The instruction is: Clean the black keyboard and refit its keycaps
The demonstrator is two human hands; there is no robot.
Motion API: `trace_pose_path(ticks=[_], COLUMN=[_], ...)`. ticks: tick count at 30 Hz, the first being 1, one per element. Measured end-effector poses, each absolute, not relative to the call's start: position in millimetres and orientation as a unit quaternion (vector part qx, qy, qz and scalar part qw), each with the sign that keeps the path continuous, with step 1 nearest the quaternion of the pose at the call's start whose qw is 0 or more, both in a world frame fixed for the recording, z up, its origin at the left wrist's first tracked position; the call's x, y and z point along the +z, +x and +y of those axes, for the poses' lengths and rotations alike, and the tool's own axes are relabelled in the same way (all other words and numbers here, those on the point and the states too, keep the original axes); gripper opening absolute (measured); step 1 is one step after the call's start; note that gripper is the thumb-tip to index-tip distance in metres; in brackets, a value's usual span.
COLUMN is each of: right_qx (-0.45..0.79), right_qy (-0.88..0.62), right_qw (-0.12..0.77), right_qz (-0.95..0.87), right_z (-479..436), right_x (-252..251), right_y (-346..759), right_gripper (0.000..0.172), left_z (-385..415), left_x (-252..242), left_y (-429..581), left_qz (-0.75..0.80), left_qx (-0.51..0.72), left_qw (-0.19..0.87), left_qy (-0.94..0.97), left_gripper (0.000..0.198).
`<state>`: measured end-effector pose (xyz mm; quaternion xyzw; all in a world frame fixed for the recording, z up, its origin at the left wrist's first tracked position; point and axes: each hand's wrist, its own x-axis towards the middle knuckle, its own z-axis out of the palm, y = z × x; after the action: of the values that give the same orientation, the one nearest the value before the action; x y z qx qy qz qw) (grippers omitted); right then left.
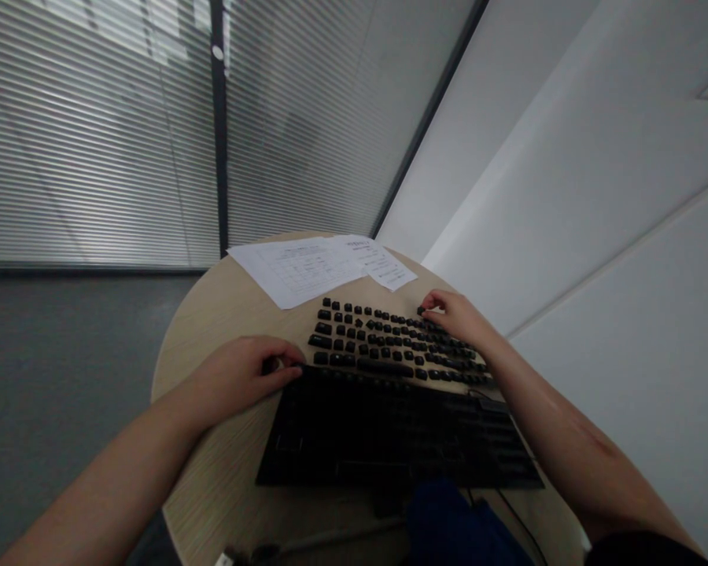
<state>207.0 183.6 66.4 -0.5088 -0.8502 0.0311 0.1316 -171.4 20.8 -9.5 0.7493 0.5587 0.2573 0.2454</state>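
My left hand [241, 377] curls at the left end of the keycaps [383, 342] and my right hand [457, 314] pinches at their far right. I cannot tell whether either holds one. These black keycaps lie in left-to-right rows between keyboard [389, 436] and papers [307, 267]. The table [212, 330] edge is close on the left, and a wall stands near on the right.

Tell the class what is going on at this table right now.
A person works at a round pale wooden table. A flat black keyboard lies in front of them, with rows of loose black keycaps set out on the tabletop beyond it. The left hand curls at the left end of the rows, by the keyboard's corner. The right hand touches keycaps at the far right end. White printed paper sheets lie further back.
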Motion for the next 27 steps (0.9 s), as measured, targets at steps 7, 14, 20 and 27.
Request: trace_pose_path(ticks=[7,14,20,27], right_qx=[0.125,0.141,0.122,0.097], right_qy=[-0.465,-0.483,-0.468,-0.464], right_qw=[0.059,0.053,0.041,0.032], right_qz=[-0.874,-0.863,-0.874,-0.880], right_z=[67.2,52.7,49.7,47.6], right_x=[69.2,52.0,48.7,50.0], right_y=[210.5,213.8,209.6,206.7], right_gripper=[0.004,0.008,0.009,0.012], left_z=[23.7,24.0,22.9,22.8], left_x=[-13.2,-12.2,-11.5,-12.5], left_y=[-172.9,-171.8,-171.8,-173.0], left_qz=[0.552,0.554,0.552,0.549], left_qx=[0.262,0.264,0.264,0.264], left_qw=[0.250,0.242,0.237,0.232], left_qy=[0.751,0.752,0.755,0.758], left_gripper=[0.035,0.035,0.038,0.037])
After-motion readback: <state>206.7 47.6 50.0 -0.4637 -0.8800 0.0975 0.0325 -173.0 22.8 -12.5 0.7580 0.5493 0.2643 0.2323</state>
